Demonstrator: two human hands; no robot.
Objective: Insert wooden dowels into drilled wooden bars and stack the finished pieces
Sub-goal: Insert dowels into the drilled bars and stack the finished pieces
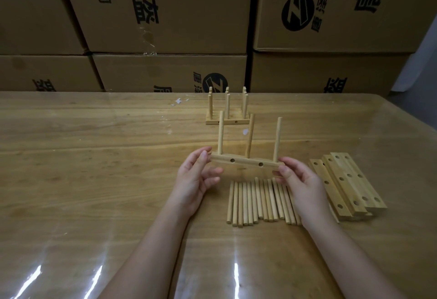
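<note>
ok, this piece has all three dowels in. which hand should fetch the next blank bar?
Right. The right hand grips the right end of the finished bar, and the drilled bars lie just beyond it on that side. The left hand would have to cross over the loose dowels.

Dim, warm, even illumination. Light from above reflects as white glare streaks on the glossy table point(94, 157) near the lower edge. The cardboard boxes point(165, 15) behind lie in deeper shadow. Wide-angle distortion bows the frame's edges; detail is slightly soft throughout.
</note>
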